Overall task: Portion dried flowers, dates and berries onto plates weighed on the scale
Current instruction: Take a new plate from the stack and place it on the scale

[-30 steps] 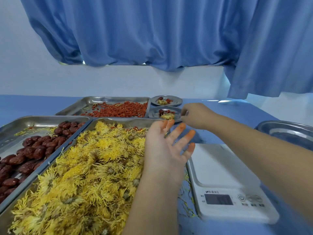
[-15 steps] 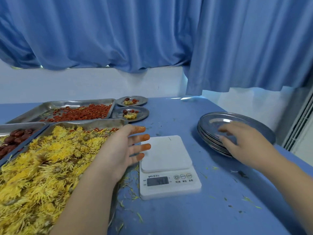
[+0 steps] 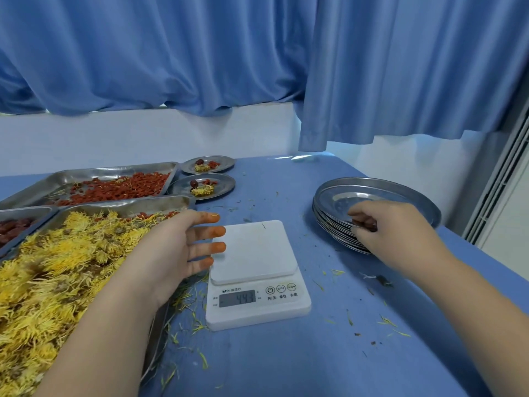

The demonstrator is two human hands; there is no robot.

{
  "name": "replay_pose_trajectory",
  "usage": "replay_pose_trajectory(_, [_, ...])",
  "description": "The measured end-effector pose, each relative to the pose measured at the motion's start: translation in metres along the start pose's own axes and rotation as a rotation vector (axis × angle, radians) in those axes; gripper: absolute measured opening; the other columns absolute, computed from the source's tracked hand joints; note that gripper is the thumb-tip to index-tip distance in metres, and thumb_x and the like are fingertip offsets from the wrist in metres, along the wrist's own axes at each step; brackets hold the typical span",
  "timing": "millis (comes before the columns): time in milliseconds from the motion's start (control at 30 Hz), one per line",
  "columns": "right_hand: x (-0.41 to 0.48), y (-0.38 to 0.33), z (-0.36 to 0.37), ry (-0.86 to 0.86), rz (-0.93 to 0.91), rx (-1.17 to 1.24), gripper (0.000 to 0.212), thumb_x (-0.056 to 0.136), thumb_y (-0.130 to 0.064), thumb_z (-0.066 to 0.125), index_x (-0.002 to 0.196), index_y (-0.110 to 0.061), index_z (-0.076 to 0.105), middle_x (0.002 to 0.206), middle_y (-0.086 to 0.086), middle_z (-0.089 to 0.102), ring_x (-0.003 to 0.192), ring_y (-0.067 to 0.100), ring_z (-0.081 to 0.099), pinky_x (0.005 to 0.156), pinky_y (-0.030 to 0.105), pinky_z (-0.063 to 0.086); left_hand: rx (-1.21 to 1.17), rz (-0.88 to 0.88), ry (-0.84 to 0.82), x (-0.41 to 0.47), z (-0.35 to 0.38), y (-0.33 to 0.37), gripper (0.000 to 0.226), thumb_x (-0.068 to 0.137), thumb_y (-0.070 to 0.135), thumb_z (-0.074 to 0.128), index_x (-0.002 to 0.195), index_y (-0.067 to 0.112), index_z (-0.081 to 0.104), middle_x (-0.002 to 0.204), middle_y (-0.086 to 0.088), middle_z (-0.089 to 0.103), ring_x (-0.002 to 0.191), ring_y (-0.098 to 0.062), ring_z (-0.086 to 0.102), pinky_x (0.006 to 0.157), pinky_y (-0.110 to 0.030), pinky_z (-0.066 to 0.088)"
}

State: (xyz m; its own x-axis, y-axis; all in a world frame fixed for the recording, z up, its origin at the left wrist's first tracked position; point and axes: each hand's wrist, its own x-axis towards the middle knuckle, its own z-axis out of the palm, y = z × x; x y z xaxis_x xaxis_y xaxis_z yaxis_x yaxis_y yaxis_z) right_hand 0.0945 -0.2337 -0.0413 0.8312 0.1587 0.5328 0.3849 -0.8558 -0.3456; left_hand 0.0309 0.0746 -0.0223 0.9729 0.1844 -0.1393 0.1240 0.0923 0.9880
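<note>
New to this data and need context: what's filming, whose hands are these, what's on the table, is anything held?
There is no robot here. A person works with bare hands, and all the pictures come from one wide-angle camera worn on the head, looking forward and down. On the blue table lie trays of yellow dried flowers, red berries and dates, plus two filled plates behind them. The white scale has nothing on it. The left hand, with orange-stained fingertips, hovers open and holds nothing. The right hand grips the rim of the stack of empty metal plates.
</note>
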Motion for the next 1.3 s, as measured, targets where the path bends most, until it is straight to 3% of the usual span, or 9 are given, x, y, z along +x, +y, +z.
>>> replay_pose_trajectory(100, [0.000, 0.001, -0.005, -0.040, -0.041, -0.054, 0.003, 0.082, -0.024, 0.070, 0.083, -0.021, 0.070, 0.078, -0.005, 0.068, 0.079, 0.020, 0.060, 0.071, 0.037, 0.051, 0.003, 0.002, 0.003, -0.001, -0.001, 0.000, 0.020, 0.095, 0.030, 0.050, 0.097, 0.019, 0.067, 0.085, -0.002, 0.074, 0.067, -0.016, 0.071, 0.065, -0.032, 0.050])
replay_pose_trajectory(200, [0.001, 0.001, -0.006, 0.016, -0.087, -0.146, 0.012, 0.087, -0.017, 0.063, 0.080, -0.011, 0.070, 0.078, 0.003, 0.069, 0.081, 0.028, 0.061, 0.068, 0.040, 0.051, 0.003, 0.002, 0.004, -0.001, -0.001, 0.000, 0.021, 0.096, 0.031, 0.050, 0.098, 0.019, 0.067, 0.085, -0.002, 0.074, 0.067, -0.017, 0.071, 0.066, -0.032, 0.050])
replay_pose_trajectory(300, [0.001, -0.001, -0.008, 0.139, -0.109, -0.145, 0.011, 0.084, -0.010, 0.066, 0.075, -0.007, 0.072, 0.073, 0.008, 0.069, 0.077, 0.032, 0.062, 0.066, 0.041, 0.051, 0.002, 0.007, 0.012, -0.002, -0.001, 0.001, 0.021, 0.096, 0.031, 0.050, 0.099, 0.019, 0.067, 0.085, -0.002, 0.074, 0.067, -0.016, 0.071, 0.066, -0.033, 0.050])
replay_pose_trajectory(467, [0.001, -0.003, -0.009, 0.198, -0.101, -0.049, 0.012, 0.073, -0.007, 0.079, 0.068, -0.011, 0.068, 0.068, 0.001, 0.063, 0.071, 0.025, 0.057, 0.063, 0.039, 0.049, 0.003, 0.020, 0.012, -0.003, -0.002, 0.000, 0.022, 0.096, 0.030, 0.049, 0.099, 0.019, 0.067, 0.086, -0.003, 0.074, 0.067, -0.016, 0.070, 0.067, -0.033, 0.050])
replay_pose_trajectory(667, [0.000, 0.001, -0.011, 0.070, -0.015, 0.127, 0.016, 0.070, -0.020, 0.083, 0.068, -0.021, 0.067, 0.068, -0.014, 0.061, 0.071, 0.014, 0.056, 0.069, 0.034, 0.047, 0.012, 0.022, 0.020, -0.005, -0.002, 0.001, 0.021, 0.096, 0.031, 0.050, 0.099, 0.019, 0.067, 0.086, -0.002, 0.075, 0.067, -0.016, 0.071, 0.066, -0.033, 0.050])
replay_pose_trajectory(933, [0.001, -0.002, -0.004, 0.077, 0.010, 0.036, 0.027, 0.073, -0.019, 0.079, 0.067, -0.027, 0.054, 0.068, -0.013, 0.055, 0.069, 0.012, 0.053, 0.065, 0.037, 0.048, 0.089, 0.041, 0.067, -0.007, 0.004, 0.002, 0.020, 0.097, 0.027, 0.050, 0.099, 0.018, 0.068, 0.091, -0.005, 0.073, 0.076, -0.021, 0.069, 0.071, -0.034, 0.050])
replay_pose_trajectory(1067, [0.000, 0.000, -0.003, 0.108, -0.112, 0.002, 0.020, 0.072, -0.007, 0.079, 0.086, -0.020, 0.071, 0.073, -0.007, 0.059, 0.074, 0.021, 0.057, 0.067, 0.037, 0.050, 0.115, 0.021, 0.105, -0.010, 0.014, 0.006, 0.018, 0.098, 0.021, 0.049, 0.101, 0.014, 0.065, 0.096, -0.009, 0.070, 0.078, -0.024, 0.064, 0.070, -0.033, 0.048])
replay_pose_trajectory(1167, [0.000, 0.001, -0.001, 0.196, -0.252, -0.105, 0.025, 0.071, 0.007, 0.075, 0.086, -0.013, 0.076, 0.071, 0.003, 0.062, 0.069, 0.031, 0.057, 0.063, 0.038, 0.050, 0.119, -0.012, 0.134, -0.007, 0.020, 0.010, 0.014, 0.098, 0.019, 0.051, 0.099, 0.012, 0.064, 0.095, -0.009, 0.068, 0.076, -0.024, 0.062, 0.064, -0.030, 0.045])
replay_pose_trajectory(1300, [0.001, -0.005, 0.001, 0.325, -0.344, -0.160, 0.031, 0.069, 0.014, 0.072, 0.087, -0.011, 0.077, 0.068, 0.006, 0.061, 0.062, 0.033, 0.052, 0.058, 0.043, 0.048, 0.162, 0.005, 0.157, -0.003, 0.020, 0.007, 0.012, 0.097, 0.021, 0.056, 0.091, 0.016, 0.064, 0.088, -0.007, 0.069, 0.068, -0.021, 0.062, 0.061, -0.029, 0.045])
